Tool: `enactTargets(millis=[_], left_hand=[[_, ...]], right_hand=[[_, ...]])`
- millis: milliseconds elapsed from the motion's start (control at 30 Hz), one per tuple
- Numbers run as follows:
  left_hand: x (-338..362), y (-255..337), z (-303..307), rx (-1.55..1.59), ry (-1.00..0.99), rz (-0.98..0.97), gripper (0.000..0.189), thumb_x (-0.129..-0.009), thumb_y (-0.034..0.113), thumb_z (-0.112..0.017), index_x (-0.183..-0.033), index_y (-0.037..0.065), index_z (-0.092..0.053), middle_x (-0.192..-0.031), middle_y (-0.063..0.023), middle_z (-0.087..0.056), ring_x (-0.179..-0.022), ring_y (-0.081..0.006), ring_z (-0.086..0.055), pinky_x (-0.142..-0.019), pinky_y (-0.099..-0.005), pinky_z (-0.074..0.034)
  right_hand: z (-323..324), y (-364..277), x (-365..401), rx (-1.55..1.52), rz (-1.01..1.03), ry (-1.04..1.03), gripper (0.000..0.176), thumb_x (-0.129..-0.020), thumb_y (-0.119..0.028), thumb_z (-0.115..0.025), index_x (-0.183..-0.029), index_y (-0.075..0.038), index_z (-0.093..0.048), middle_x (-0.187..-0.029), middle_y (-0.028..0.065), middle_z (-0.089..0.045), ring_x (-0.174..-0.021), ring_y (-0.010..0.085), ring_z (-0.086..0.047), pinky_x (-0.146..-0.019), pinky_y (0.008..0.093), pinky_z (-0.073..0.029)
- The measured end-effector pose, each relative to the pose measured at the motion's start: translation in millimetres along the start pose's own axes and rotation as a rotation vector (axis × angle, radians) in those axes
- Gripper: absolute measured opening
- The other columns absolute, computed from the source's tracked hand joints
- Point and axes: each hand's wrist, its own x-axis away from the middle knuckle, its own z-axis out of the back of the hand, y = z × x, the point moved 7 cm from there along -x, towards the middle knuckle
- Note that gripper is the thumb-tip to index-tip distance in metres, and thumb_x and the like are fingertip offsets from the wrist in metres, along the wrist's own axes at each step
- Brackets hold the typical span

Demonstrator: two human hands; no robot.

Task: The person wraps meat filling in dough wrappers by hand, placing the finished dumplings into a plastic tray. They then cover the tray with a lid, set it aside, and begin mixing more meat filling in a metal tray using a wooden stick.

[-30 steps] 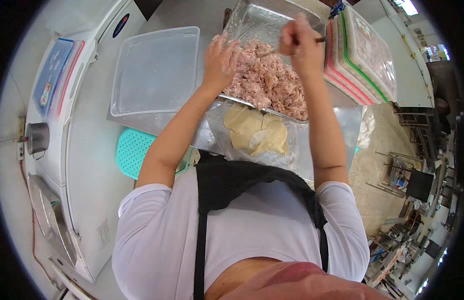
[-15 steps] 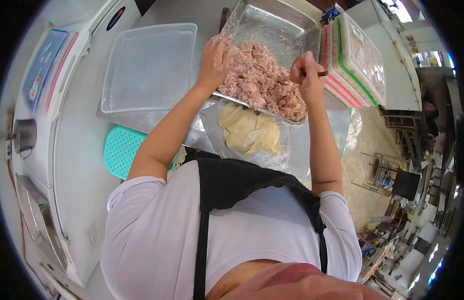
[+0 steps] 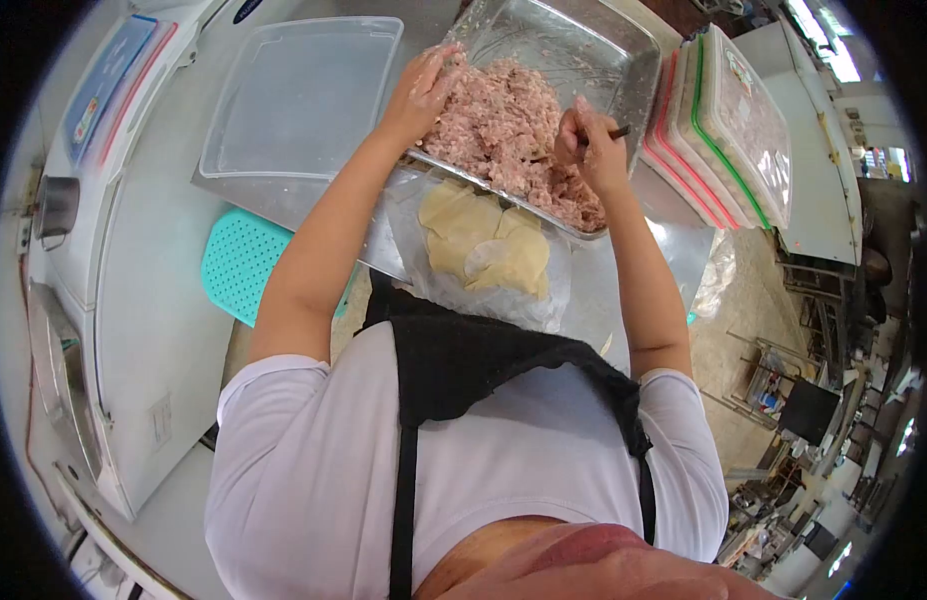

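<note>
My left hand (image 3: 420, 97) is cupped at the left side of the ground meat (image 3: 508, 125), its fingers curled inward. Whatever lies in its palm is hidden from me. My right hand (image 3: 595, 150) grips a thin utensil with a dark handle (image 3: 620, 132) over the right part of the meat; its working end is out of sight. The pink, flecked meat is heaped in the near part of a metal tray (image 3: 611, 58). Just in front of that tray, pale yellow dough wrappers (image 3: 483, 240) overlap on a clear plastic bag (image 3: 528, 312).
A translucent plastic container (image 3: 301, 100) sits left of the tray. Stacked boxes with red and green rims (image 3: 728, 120) stand at the right. A turquoise perforated basket (image 3: 245, 262) is below the table's left edge. A white appliance (image 3: 148, 330) stands farther left.
My right hand has shifted slightly left and turned, with the dark handle now angled upward. My left hand stays by the meat. The whole view has shifted a little.
</note>
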Motion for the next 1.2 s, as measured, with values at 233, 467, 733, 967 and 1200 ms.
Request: enactTargets(millis=[233,467,733,967,1200], left_hand=[[1,-4,10,0.228,0.087,0.145,0.031,-0.096,0.018,-0.042,-0.120,0.002,-0.052,-0.124,-0.0164,-0.053,-0.116,-0.0349,-0.048,-0.101,-0.0397,-0.035],[1,-3,7,0.255,0.024,0.119,0.034,-0.092,0.013,-0.044,-0.124,0.002,-0.049,-0.123,-0.0180,-0.053,-0.117,-0.0352,-0.047,-0.100,-0.0406,-0.036],[6,-12,12,0.347,0.149,0.041,0.039,-0.092,0.005,-0.044,-0.130,-0.001,-0.041,-0.129,-0.0190,-0.049,-0.117,-0.0378,-0.047,-0.101,-0.0411,-0.037],[-1,2,23,0.324,0.116,0.070,0.037,-0.093,0.010,-0.044,-0.128,-0.001,-0.043,-0.126,-0.0215,-0.049,-0.113,-0.0384,-0.049,-0.098,-0.0408,-0.038],[-3,1,17,0.320,0.081,0.087,0.037,-0.094,0.014,-0.044,-0.128,0.000,-0.045,-0.120,-0.0221,-0.052,-0.110,-0.0398,-0.049,-0.096,-0.0418,-0.038]], right_hand=[[-83,-67,-10,0.023,0.192,-0.168,0.043,-0.094,-0.037,-0.050,-0.066,-0.005,-0.051,-0.061,-0.0010,-0.046,-0.053,0.0082,-0.042,-0.053,0.0261,-0.041],[-46,17,-1,0.319,0.205,-0.098,0.042,-0.094,-0.034,-0.047,-0.063,-0.006,-0.049,-0.058,0.0001,-0.045,-0.051,0.0098,-0.039,-0.049,0.0266,-0.035],[-38,-62,-63,0.011,0.050,0.061,0.050,-0.093,-0.042,-0.050,-0.057,-0.008,-0.044,-0.049,-0.0001,-0.038,-0.041,0.0112,-0.033,-0.043,0.0277,-0.026],[-9,20,-150,-0.418,0.168,0.509,0.049,-0.096,-0.042,-0.041,-0.059,-0.010,-0.039,-0.047,-0.0006,-0.025,-0.040,0.0141,-0.022,-0.044,0.0310,-0.022],[-31,2,-130,-0.440,0.011,0.269,0.042,-0.095,-0.036,-0.045,-0.063,-0.009,-0.041,-0.047,0.0006,-0.028,-0.038,0.0139,-0.022,-0.040,0.0310,-0.019]])
